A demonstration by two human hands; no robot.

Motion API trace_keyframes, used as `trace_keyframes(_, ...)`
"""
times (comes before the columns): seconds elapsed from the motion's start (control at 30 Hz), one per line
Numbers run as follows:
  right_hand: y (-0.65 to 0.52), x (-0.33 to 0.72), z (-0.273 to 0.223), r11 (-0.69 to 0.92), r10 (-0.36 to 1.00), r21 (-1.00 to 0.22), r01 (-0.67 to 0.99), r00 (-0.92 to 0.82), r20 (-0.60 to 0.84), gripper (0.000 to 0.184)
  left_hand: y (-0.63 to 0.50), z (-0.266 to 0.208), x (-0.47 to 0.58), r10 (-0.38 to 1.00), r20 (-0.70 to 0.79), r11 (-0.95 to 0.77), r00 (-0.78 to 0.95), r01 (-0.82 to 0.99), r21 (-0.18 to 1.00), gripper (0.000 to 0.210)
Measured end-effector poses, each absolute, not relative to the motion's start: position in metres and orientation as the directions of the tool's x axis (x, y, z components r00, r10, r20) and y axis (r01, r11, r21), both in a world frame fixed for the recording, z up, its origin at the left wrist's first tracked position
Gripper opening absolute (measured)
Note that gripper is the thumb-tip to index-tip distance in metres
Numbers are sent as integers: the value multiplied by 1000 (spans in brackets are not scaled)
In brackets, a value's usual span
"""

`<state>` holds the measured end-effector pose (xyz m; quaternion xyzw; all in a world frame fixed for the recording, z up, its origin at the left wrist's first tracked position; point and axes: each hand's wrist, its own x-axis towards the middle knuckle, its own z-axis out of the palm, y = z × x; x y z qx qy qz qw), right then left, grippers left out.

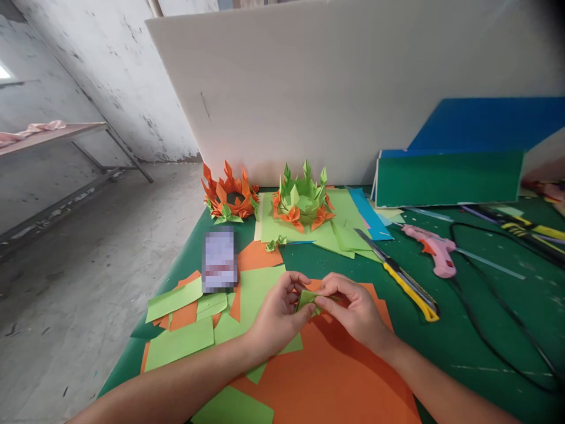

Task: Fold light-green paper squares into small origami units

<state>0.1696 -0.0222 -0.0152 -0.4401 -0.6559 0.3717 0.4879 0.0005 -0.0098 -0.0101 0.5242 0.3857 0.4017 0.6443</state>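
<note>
Between my two hands is a small folded piece of green paper (306, 299), held above a large orange sheet (335, 377). My left hand (282, 306) pinches its left side with thumb and fingers. The thumb and fingertips of my right hand (353, 309) close on its right side. Part of the paper is hidden behind my fingers. Beyond my hands stand a green folded-paper crown (304, 197) with orange flowers and an orange folded-paper crown (227, 191) with green pieces. A small green paper flower (274, 243) lies in front of the green crown.
Loose green sheets (180, 344) and orange scraps spread to the left, beside a blurred-out rectangular item (219, 259). To the right lie a yellow utility knife (408, 288) and a pink glue gun (435, 250) with a black cord. A white board (309, 88) rises behind the table.
</note>
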Motion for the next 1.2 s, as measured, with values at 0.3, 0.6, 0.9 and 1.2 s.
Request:
trace_keyframes(0.3, -20, 172, -13, 261, 960, -945, 199, -160, 231, 24, -5, 3, -3, 926, -159, 205, 342, -104, 973, 35)
trace_keyframes(0.6, -21, 172, -11, 134, 981, -978, 162, -162, 108, 21, -4, 4, -3, 956, -134, 158, 261, -73, 985, 31)
trace_keyframes(0.9, -21, 172, -15, 222, 973, -935, 276, -123, 195, 29, -5, -5, -4, 937, -39, 77, 346, -96, 992, 20)
trace_keyframes(1.2, -18, 172, -21, 256, 966, -967, 6, -22, 256, 20, 1, -1, -4, 947, -123, 144, 296, -51, 988, 12)
